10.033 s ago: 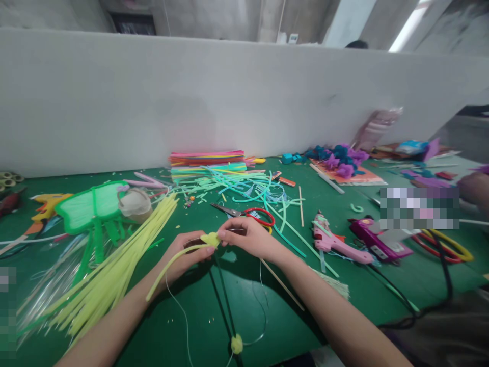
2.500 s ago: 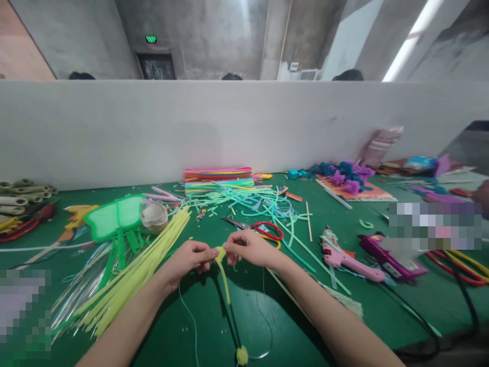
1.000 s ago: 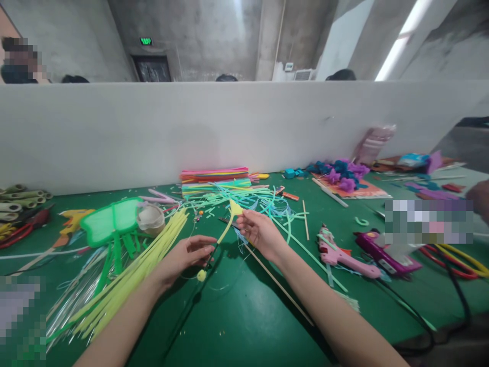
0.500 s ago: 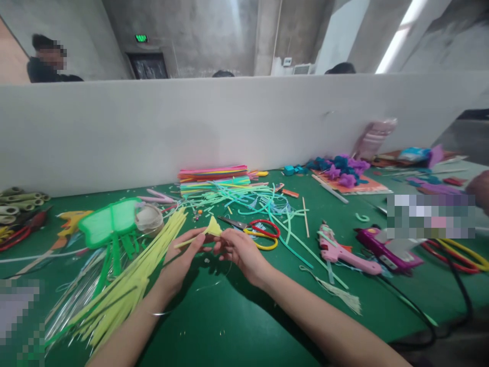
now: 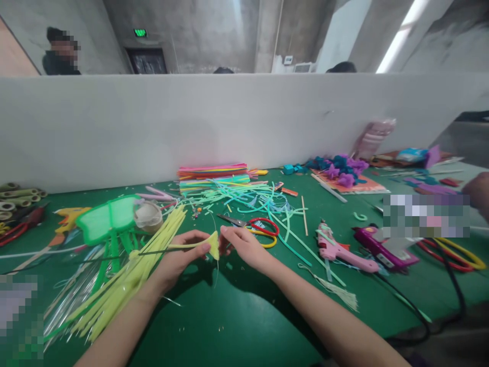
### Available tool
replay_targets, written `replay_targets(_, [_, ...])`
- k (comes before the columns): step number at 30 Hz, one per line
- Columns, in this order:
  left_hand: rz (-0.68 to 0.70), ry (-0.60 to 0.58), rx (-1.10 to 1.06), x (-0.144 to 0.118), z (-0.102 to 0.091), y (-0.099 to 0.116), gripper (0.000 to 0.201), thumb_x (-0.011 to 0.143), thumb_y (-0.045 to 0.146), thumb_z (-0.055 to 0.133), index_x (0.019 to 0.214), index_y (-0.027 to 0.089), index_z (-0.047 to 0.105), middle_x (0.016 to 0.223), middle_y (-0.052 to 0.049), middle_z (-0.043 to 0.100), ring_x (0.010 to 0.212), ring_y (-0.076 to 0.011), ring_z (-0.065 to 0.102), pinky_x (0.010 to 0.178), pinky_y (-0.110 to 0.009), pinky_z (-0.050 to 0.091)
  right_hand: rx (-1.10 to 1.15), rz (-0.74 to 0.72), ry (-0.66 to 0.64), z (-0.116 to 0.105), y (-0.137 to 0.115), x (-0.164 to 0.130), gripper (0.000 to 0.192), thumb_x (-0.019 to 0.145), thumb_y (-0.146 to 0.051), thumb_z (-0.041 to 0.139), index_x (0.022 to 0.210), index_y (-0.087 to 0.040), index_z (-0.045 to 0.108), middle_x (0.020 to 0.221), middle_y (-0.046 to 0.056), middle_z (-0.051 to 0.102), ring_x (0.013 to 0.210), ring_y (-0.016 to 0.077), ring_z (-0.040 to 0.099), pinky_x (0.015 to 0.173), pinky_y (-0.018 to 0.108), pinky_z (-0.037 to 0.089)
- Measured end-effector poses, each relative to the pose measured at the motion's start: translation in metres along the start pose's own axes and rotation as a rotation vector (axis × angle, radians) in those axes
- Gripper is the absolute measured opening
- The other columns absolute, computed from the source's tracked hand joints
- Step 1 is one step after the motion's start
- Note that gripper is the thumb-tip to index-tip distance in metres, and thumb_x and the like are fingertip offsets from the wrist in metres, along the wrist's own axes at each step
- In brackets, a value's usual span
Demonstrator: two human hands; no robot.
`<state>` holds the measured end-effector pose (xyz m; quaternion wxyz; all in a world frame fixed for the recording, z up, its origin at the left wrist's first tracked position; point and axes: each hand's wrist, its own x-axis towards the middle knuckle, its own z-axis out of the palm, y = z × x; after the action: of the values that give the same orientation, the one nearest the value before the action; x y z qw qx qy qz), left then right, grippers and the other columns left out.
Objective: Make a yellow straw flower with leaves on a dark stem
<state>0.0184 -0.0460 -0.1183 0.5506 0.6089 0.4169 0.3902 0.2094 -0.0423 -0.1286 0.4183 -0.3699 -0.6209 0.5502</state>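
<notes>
My left hand (image 5: 182,257) is closed on a small yellow flower-like piece (image 5: 214,246) with a thin pale yellow stem that runs back leftward over the fingers. A fine clear thread (image 5: 217,272) hangs below the yellow piece. Close at its right side, my right hand (image 5: 242,247) has its fingers pinched together; what is between them, if anything, is hidden. Just beyond that hand lie red and yellow handled scissors (image 5: 263,224). A bundle of yellow fuzzy stems (image 5: 133,275) rests beside my left forearm.
Pink and purple glue guns (image 5: 346,255) (image 5: 385,250) with black cords lie right. A green translucent shape (image 5: 109,216) and bamboo tubes (image 5: 21,196) are left. Coloured stems (image 5: 214,173) pile up before the white partition (image 5: 214,122). Another person's hand (image 5: 479,191) shows far right.
The yellow piece has turned so its wide end faces right, toward my right hand. My right-hand fingers have drawn slightly away from it. The thread now hangs from it.
</notes>
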Motion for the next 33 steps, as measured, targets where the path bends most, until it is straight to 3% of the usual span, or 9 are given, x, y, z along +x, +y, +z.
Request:
replay_targets(4, [-0.053,-0.016,-0.019,-0.001,0.002,0.0,0.033,0.069,0.038,0.078,0.095,0.019,0.07,0.087,-0.005,0.071,0.076,-0.0189,0.063,0.067,-0.027,0.049,0.028,-0.057,0.121,0.0,0.0,0.002,0.036,0.086,-0.054,0.053,0.077,-0.019,0.056,0.068,-0.002,0.056,0.062,0.0116,0.056,0.056,0.023,0.043])
replay_targets(9, [-0.03,-0.048,-0.026,-0.001,0.003,0.001,0.026,0.073,0.036,0.075,0.09,0.019,0.069,0.082,-0.004,0.069,0.073,-0.0162,0.061,0.067,-0.027,0.047,0.0,-0.03,0.037,0.0,0.0,0.0,0.031,0.086,-0.047,0.056,0.077,-0.018,0.056,0.065,-0.002,0.057,0.06,0.0108,0.055,0.057,0.022,0.044])
replay_targets(14, [-0.004,-0.039,-0.01,0.0,0.003,-0.002,0.023,0.073,0.036,0.075,0.085,0.018,0.065,0.076,-0.001,0.064,0.068,-0.0142,0.057,0.064,-0.025,0.045,0.007,-0.019,0.046,0.001,0.003,0.001,0.029,0.084,-0.046,0.058,0.078,-0.018,0.057,0.065,-0.002,0.058,0.06,0.011,0.056,0.056,0.023,0.043])
replay_targets(24, [0.012,-0.115,-0.112,-0.003,0.002,-0.001,0.019,0.075,0.028,0.075,0.088,0.021,0.062,0.092,-0.001,0.062,0.086,-0.0156,0.057,0.077,-0.026,0.044,0.01,0.026,0.057,0.001,0.005,0.002,0.032,0.082,-0.05,0.058,0.077,-0.018,0.057,0.063,-0.002,0.059,0.058,0.011,0.056,0.055,0.023,0.043])
replay_targets(30, [-0.033,-0.119,-0.164,-0.004,0.003,-0.004,0.014,0.078,0.026,0.073,0.087,0.02,0.064,0.09,-0.001,0.06,0.08,-0.0135,0.057,0.074,-0.025,0.046,-0.002,-0.041,0.055,0.004,0.009,0.003,0.033,0.085,-0.051,0.056,0.08,-0.018,0.056,0.065,-0.002,0.057,0.058,0.011,0.056,0.055,0.023,0.044])
replay_targets(33, [-0.044,-0.081,-0.188,-0.004,0.003,-0.005,0.015,0.077,0.027,0.074,0.087,0.02,0.065,0.093,-0.001,0.061,0.078,-0.0129,0.058,0.072,-0.025,0.048,-0.125,-0.066,0.051,-0.006,0.001,0.003,0.032,0.089,-0.05,0.05,0.088,-0.019,0.059,0.075,0.0,0.061,0.065,0.0127,0.059,0.058,0.024,0.045])
